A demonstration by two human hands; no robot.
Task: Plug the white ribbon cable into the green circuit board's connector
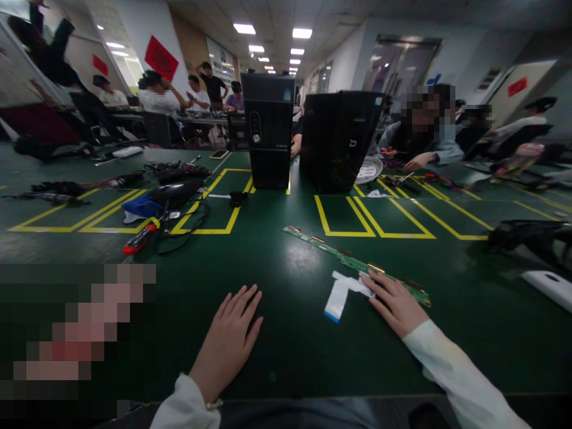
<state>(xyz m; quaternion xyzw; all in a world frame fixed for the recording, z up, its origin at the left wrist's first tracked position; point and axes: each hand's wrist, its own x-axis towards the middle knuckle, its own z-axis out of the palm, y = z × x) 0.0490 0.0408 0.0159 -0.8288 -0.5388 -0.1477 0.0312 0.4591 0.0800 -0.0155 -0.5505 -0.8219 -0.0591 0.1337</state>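
Note:
My left hand [232, 336] lies flat on the green table [286, 357], palm down with its fingers stretched out, and holds nothing. To the right, my right hand [397, 304] rests palm down with spread fingers on the near side of a long, narrow green circuit board [328, 247]. Its fingertips touch or cover the end of a white flat ribbon cable [337, 298], which has a blue tip and lies bent on the table. Whether the cable joins the board under the fingers is hidden.
Two black computer towers [270, 137] [337, 140] stand upright beyond the board. At left lie a red-handled screwdriver [140, 238], a blue-and-black item [143, 207] and dark cables [185, 241]. Yellow tape [348, 234] marks the table. Another person's hand [420, 161] works at the far right.

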